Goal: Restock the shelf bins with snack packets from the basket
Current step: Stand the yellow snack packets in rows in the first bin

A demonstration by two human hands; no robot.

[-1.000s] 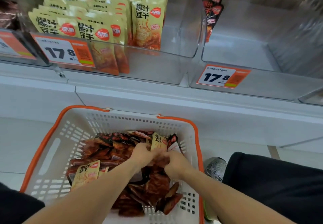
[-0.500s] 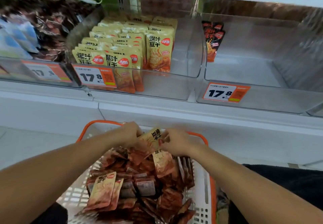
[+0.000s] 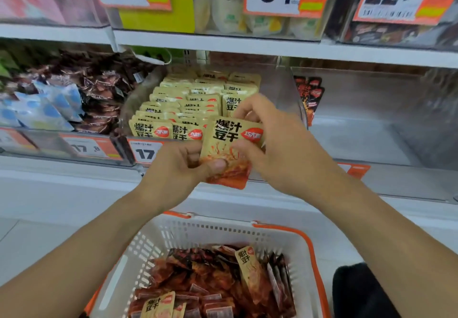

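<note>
The white shelf (image 3: 74, 169) carries clear bins: one (image 3: 282, 87) packed with yellow snack packets (image 3: 188, 104), the right bin (image 3: 371, 139) nearly bare, the left one (image 3: 49, 141) holding dark and blue packets (image 3: 57, 104).

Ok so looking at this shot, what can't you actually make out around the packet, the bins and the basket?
- Held packet, head view: its lower half is covered by the left hand and right hand; whether it is one packet or several is unclear.
- Price label: digits after 17 are hidden by the left hand.
- Basket: near end is cut off by the bottom edge.
- Rightmost bin: contents blurred.
</note>
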